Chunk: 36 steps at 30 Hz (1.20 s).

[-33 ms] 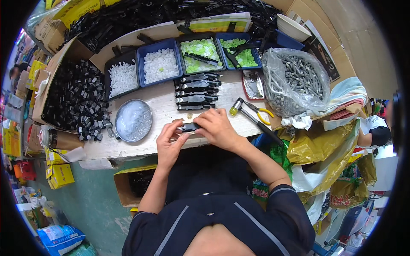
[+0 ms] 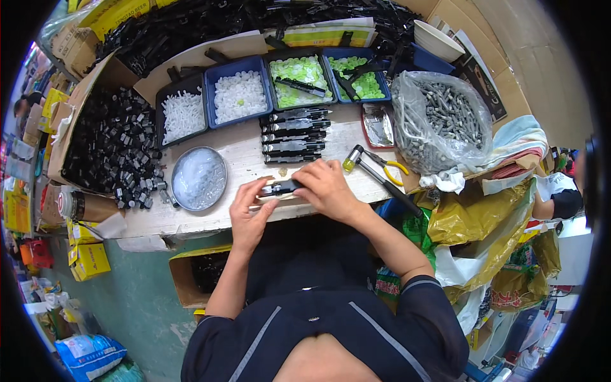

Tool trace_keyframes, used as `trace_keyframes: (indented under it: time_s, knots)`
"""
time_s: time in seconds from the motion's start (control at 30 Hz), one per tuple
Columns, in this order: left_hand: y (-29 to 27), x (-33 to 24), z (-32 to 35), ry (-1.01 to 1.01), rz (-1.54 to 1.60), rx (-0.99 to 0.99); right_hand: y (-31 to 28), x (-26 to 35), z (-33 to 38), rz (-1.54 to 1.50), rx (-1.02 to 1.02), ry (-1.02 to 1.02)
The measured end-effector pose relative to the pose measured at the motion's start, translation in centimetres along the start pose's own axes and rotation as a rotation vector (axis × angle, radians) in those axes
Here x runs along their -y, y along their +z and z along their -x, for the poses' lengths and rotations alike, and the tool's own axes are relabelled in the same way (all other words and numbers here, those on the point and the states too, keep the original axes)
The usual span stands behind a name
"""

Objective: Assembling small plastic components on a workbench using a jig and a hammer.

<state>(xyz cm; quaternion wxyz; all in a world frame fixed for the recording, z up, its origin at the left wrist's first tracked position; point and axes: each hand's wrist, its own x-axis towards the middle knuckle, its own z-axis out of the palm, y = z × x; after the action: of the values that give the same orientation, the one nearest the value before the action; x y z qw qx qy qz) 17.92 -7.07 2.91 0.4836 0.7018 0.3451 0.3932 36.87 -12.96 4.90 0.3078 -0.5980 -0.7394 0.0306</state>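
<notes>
Over the table's front edge, a short black part (image 2: 280, 188) with a shiny grey section lies level between my two hands. My right hand (image 2: 328, 191) pinches its right end, fingers over the top. At the left end, my left hand (image 2: 249, 213) has its fingers on the far side and its thumb on the near side, lightly gripping it. Just beyond the hands, similar long black parts (image 2: 293, 146) lie stacked in a column on the white tabletop (image 2: 242, 159). A round metal dish (image 2: 198, 179) of small translucent pieces stands to the left.
Trays hold white pins (image 2: 183, 118), white caps (image 2: 238, 99) and green caps (image 2: 299, 73). Black blocks (image 2: 118, 149) fill a box at left. At right are a hammer (image 2: 385, 181), yellow-handled pliers (image 2: 391, 169), a red-rimmed tray (image 2: 378, 126) and a bag of grey parts (image 2: 445, 121).
My left fingers have loosened and shifted slightly left, so more of the black part shows between my hands. My right hand has barely moved.
</notes>
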Motion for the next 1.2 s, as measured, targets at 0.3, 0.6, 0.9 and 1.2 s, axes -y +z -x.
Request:
trace_keyframes:
  time_s: [0.3, 0.6, 0.9, 1.2]
  knots:
    - [-2.1, 3.2, 0.5, 0.203, -0.376, -0.068, 1.6, -0.3, 0.4, 0.035, 0.021, 0.069]
    - [-2.0, 3.8, 0.5, 0.173, -0.411, -0.072, 3.6, 1.3, -0.9, 0.089, 0.005, 0.003]
    - [-1.5, 4.1, -0.8, 0.24, -0.411, -0.042, 4.7, 0.7, -1.3, 0.104, 0.08, -0.02]
    - [-2.0, 3.1, -2.1, 0.217, -0.508, 0.158, 2.1, -1.9, 0.1, 0.062, -0.015, 0.142]
